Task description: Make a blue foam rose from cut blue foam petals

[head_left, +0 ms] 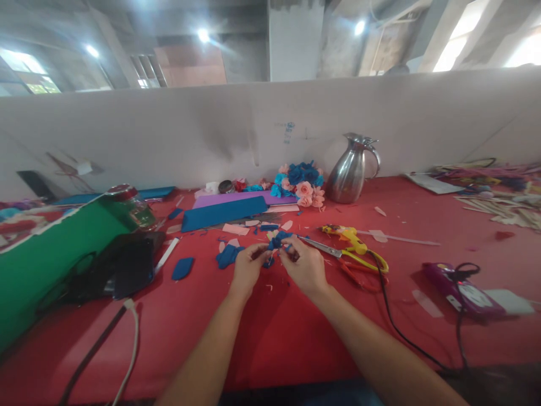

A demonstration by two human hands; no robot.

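Note:
Between my two hands, above the red tabletop, is a small blue paper flower (279, 240). My left hand (249, 268) pinches its left side with thumb and forefinger. My right hand (305, 265) grips the right side, fingers curled and partly hiding the petals. Cut blue paper pieces (228, 256) lie just left of my left hand, and a rounded blue petal stack (182, 268) sits farther left. Scissors (323, 246) with yellow-and-red handles lie right of my right hand, blades pointing towards it. A yellow glue gun (354, 239) rests beside them.
Blue paper strips (224, 213) lie behind my hands, near a bunch of paper roses (302, 183) and a metal jug (349, 172). A green box (63, 265) and a dark device (135, 265) are left. A purple power strip (460, 290) and black cord lie right.

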